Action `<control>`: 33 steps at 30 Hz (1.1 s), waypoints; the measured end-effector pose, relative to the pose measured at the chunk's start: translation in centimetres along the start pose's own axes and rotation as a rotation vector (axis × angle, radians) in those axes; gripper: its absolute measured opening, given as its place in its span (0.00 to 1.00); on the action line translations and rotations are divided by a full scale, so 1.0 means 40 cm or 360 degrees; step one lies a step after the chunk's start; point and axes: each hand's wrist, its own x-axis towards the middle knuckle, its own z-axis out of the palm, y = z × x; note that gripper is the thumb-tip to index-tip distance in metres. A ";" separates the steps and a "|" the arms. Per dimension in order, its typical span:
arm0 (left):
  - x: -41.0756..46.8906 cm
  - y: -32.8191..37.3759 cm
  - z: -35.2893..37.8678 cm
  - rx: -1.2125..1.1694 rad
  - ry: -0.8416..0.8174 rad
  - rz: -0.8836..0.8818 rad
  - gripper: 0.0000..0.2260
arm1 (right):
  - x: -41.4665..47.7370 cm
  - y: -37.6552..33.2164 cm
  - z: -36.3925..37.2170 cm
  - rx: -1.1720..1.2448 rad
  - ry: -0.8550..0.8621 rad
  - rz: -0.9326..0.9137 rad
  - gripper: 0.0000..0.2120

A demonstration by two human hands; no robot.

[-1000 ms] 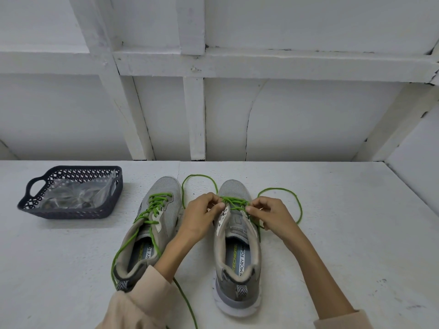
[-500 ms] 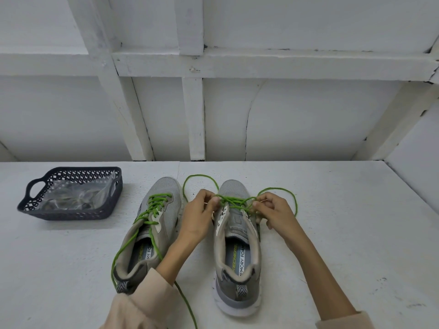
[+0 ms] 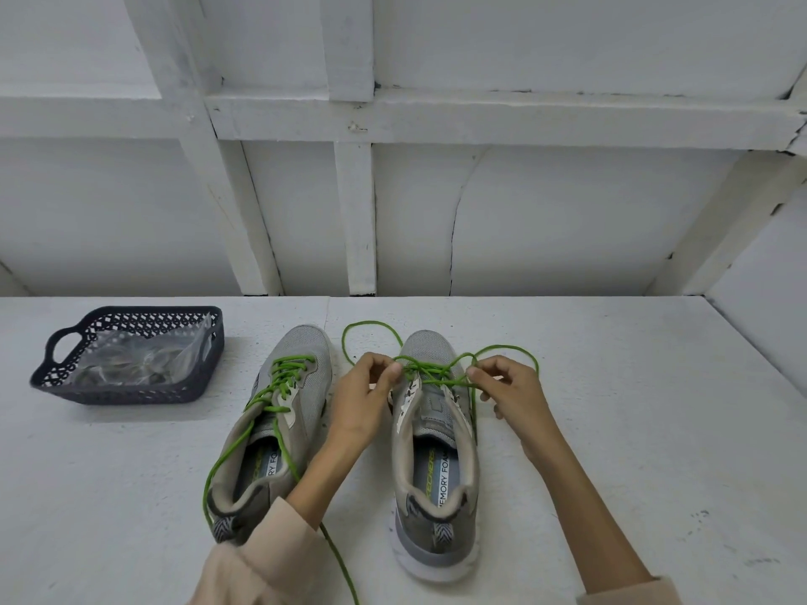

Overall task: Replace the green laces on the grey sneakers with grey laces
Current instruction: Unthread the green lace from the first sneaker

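Two grey sneakers stand side by side on the white table, toes pointing away from me. The right sneaker (image 3: pixel 432 456) has its green lace (image 3: pixel 436 369) partly pulled out, with loose loops lying around the toe. My left hand (image 3: pixel 364 399) pinches that lace at the shoe's left eyelets. My right hand (image 3: pixel 511 390) pinches it at the right eyelets. The left sneaker (image 3: pixel 279 425) is laced lower down, and its untied green lace (image 3: pixel 286 377) trails off both sides toward me.
A dark plastic basket (image 3: pixel 131 393) sits at the left rear of the table and holds a clear plastic bag (image 3: pixel 139 355) with something inside. A white panelled wall (image 3: pixel 436 211) closes off the back edge of the table.
Both hands have moved apart and slightly away from me along the right sneaker, drawing the green lace out wider across its eyelets. The left sneaker and the basket have not moved.
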 end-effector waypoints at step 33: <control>-0.014 -0.011 0.010 -0.0065 -0.0024 -0.0001 0.06 | -0.021 -0.002 0.021 0.0157 -0.0061 0.0029 0.05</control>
